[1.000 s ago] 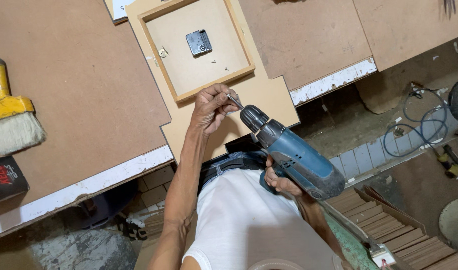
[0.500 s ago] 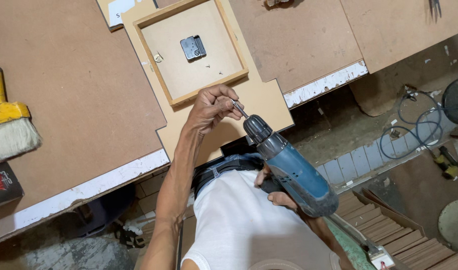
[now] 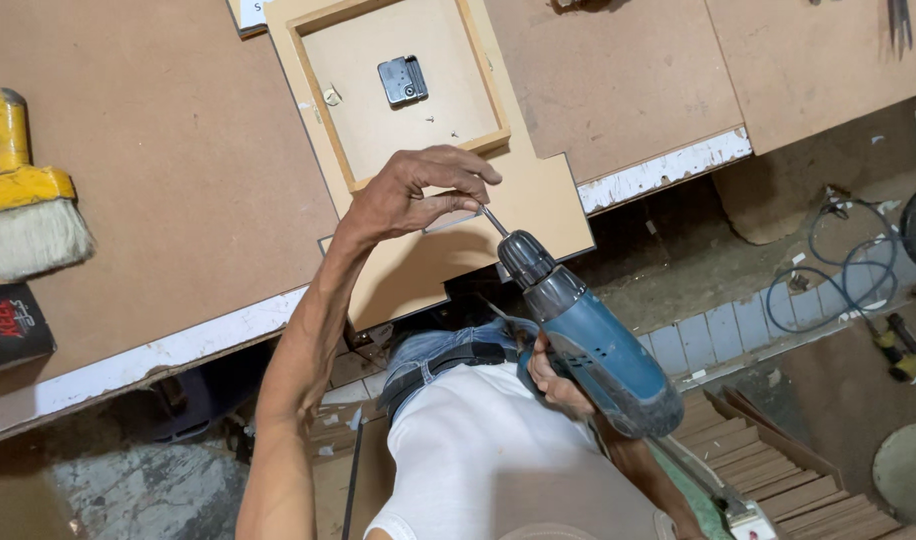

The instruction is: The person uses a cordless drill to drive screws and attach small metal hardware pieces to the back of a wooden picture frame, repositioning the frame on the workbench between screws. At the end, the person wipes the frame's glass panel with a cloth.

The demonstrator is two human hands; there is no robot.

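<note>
My right hand grips the handle of a blue cordless drill held low in front of my waist, its black chuck pointing up toward the bench. My left hand reaches over the bench edge and pinches the thin bit sticking out of the chuck between thumb and fingers. Just beyond lies a square wooden frame on a light board, back side up, with a small grey clock mechanism fixed in its centre.
A brown workbench with a chipped white edge fills the top. On its left lie a yellow-handled wide brush and a small black box. Blue cable and stacked wooden slats lie on the floor at right.
The drill and my left hand have stayed together at the bench edge. My left fingers have shifted their pinch on the bit, and the view has drifted slightly.
</note>
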